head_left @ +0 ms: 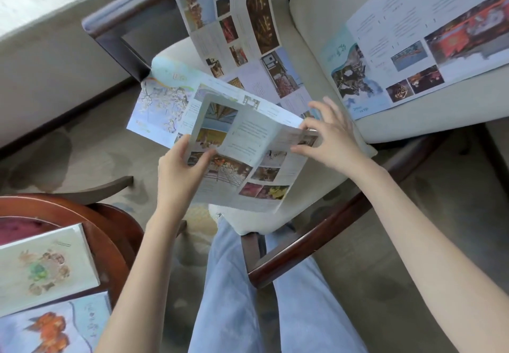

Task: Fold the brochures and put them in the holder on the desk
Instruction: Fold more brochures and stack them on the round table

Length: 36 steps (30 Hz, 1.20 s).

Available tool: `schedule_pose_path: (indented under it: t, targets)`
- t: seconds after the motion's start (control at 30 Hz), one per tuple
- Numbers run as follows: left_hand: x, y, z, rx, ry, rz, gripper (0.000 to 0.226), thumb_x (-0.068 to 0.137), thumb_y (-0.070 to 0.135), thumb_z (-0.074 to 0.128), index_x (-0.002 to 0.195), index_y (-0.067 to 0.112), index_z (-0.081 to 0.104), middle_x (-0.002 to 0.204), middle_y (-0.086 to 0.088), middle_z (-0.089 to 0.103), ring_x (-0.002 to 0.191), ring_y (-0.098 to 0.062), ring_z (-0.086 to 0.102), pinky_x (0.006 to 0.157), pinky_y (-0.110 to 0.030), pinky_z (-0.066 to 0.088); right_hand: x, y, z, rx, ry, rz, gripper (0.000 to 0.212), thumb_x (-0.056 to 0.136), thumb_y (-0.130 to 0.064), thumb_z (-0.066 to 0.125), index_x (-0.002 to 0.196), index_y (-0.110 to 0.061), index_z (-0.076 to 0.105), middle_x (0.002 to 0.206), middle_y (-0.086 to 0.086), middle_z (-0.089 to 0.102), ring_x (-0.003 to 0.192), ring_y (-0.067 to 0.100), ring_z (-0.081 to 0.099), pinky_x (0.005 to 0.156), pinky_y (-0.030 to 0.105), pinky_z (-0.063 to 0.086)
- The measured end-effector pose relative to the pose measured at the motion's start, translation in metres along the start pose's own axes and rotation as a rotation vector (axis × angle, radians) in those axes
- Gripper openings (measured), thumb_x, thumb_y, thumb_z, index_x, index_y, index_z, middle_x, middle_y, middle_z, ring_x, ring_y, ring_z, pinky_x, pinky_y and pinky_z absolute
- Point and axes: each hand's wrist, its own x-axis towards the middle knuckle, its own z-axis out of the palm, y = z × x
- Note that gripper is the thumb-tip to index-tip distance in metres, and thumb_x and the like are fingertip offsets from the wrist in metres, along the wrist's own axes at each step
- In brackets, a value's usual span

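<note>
A photo brochure [248, 157] is held partly folded above a cream chair seat. My left hand [179, 170] grips its left edge, thumb on top of the page. My right hand [330, 140] pinches the folded right flap between thumb and fingers. Under it lies an unfolded brochure with a map [159, 107]. A long unfolded brochure [234, 27] leans up the chair back. Another large unfolded brochure [413, 44] is spread on the neighbouring chair at the right. No holder is plainly visible.
The cream chair [256, 220] has dark wooden arms [311, 245]. At the lower left a round wooden table [110, 228] carries a pale booklet [44, 267] and a blue sheet with an orange picture [55, 330]. My legs in light jeans [228, 283] stand by the chair.
</note>
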Motion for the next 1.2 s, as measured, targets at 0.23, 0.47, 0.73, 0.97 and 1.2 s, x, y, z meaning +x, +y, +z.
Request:
schedule_pose_path:
  t: [0.23,0.47,0.73,0.97,1.2]
  targets:
    - [-0.027,-0.006,0.006,0.071,0.19,0.065,0.009,0.082,0.013,0.068,0.089,0.013,0.064,0.08,0.014,0.065,0.076,-0.001,0.061,0.067,-0.015,0.041,0.005,-0.013,0.005,0.178,-0.042,-0.03,0.039,0.088,-0.043,0.055,0.07,-0.009,0.053,0.086,0.001,0.065,0.109,0.023,0.049,0.088,0.036,0.036]
    - [-0.061,-0.004,0.038,0.15,-0.334,0.333,0.034,0.08,0.043,0.064,0.099,0.014,0.066,0.142,-0.004,0.042,0.143,-0.026,0.019,0.113,-0.039,0.017,0.002,-0.026,0.022,0.426,0.045,-0.02,0.022,0.094,-0.026,0.052,0.081,-0.008,0.056,0.068,0.012,0.057,0.063,0.015,0.049,0.06,0.029,0.031]
    - [-0.05,-0.007,0.048,0.249,-0.195,0.221,0.06,0.084,0.026,0.066,0.137,0.012,0.041,0.147,-0.013,0.032,0.137,-0.027,0.027,0.113,-0.043,0.022,-0.007,-0.019,0.025,0.696,-0.166,-0.003,0.018,0.095,-0.022,0.049,0.087,-0.011,0.061,0.073,-0.002,0.061,0.066,0.012,0.055,0.06,0.025,0.043]
    - [-0.025,-0.011,0.039,0.072,-0.339,-0.008,0.027,0.085,0.018,0.063,0.077,0.042,0.054,0.077,0.026,0.06,0.074,0.006,0.057,0.066,-0.003,0.038,-0.008,0.004,0.026,0.754,-0.199,0.09,0.028,0.096,-0.037,0.043,0.094,-0.021,0.064,0.092,-0.011,0.065,0.088,0.005,0.06,0.081,0.022,0.047]
    - [-0.034,-0.028,0.051,0.218,-0.321,-0.121,0.007,0.087,0.022,0.057,0.083,0.026,0.054,0.078,0.018,0.06,0.079,-0.012,0.059,0.082,-0.038,0.049,0.01,0.046,0.054,0.32,-0.46,0.255,0.047,0.083,-0.045,0.063,0.123,-0.024,0.049,0.144,0.001,0.033,0.131,0.019,0.035,0.098,0.033,0.03]
